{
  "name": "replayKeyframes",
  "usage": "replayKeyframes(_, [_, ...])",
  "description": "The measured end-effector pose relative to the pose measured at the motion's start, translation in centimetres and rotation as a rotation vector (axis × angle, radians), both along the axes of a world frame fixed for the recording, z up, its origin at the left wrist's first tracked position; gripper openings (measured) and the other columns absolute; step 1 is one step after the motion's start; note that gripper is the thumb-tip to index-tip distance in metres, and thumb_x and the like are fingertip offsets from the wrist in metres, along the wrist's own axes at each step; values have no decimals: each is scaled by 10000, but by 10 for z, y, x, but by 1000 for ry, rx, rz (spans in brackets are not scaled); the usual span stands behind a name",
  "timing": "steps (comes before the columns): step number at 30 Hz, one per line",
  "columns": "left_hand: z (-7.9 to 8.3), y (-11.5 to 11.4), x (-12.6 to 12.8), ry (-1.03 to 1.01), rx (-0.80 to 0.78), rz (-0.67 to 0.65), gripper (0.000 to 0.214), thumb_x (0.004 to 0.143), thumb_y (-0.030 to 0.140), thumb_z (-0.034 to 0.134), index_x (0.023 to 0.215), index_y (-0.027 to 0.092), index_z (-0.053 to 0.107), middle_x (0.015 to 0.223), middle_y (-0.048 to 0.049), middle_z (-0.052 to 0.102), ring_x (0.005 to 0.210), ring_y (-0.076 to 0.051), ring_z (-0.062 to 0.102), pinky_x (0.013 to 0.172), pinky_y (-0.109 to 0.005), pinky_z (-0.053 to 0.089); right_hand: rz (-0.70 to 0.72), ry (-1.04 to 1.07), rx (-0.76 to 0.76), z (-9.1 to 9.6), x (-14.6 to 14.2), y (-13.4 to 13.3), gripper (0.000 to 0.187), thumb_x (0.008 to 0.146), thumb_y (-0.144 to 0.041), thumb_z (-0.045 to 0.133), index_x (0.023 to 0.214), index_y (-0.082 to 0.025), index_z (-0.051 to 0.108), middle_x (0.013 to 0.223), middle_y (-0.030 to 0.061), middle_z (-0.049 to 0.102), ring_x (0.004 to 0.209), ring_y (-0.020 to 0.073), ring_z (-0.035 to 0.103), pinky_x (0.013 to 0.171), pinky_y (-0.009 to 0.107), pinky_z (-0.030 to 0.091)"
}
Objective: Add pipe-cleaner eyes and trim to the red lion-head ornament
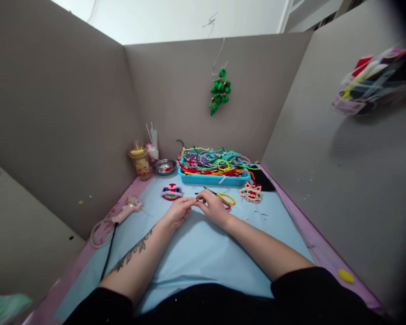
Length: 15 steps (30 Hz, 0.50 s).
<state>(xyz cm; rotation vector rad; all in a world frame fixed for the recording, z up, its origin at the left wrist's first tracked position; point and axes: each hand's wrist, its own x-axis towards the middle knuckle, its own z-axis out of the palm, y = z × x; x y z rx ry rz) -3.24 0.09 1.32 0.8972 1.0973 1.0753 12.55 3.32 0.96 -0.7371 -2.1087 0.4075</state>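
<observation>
My left hand (179,211) and my right hand (212,205) meet fingertip to fingertip over the light blue mat (196,253). Both are closed in a pinch on something small that I cannot make out. Yellow-handled scissors (225,197) lie just behind my right hand. A pink and green pipe-cleaner lion head (172,191) lies behind my left hand. A white and red lion head (251,192) sits to the right of the scissors.
A blue tray (212,179) heaped with coloured pipe cleaners stands at the back. Beside it are a metal bowl (164,166) and a yellow-lidded jar (140,163). A pink glue gun (127,210) with a cable lies at the left. Grey partitions enclose the desk; a green ornament (219,91) hangs behind.
</observation>
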Motion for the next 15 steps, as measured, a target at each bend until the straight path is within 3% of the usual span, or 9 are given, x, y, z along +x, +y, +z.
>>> replayKeyframes(6, [2,0,-2,-65,8,-23,376,599,410,756,793,133,591,472,108,263,384,-22,204,388,-191,77,25,102,-2,3,-1,-2,69,851,-231,538,813,-200,586,822,47,554,823,186,523,763,312,417])
replayKeyframes(15, [6,-3,-1,-70,-33,-18,373,569,399,772,723,136,558,468,108,260,386,-19,198,395,-195,64,94,86,13,4,0,-2,104,858,-185,500,782,-200,570,793,44,553,822,181,530,754,311,430])
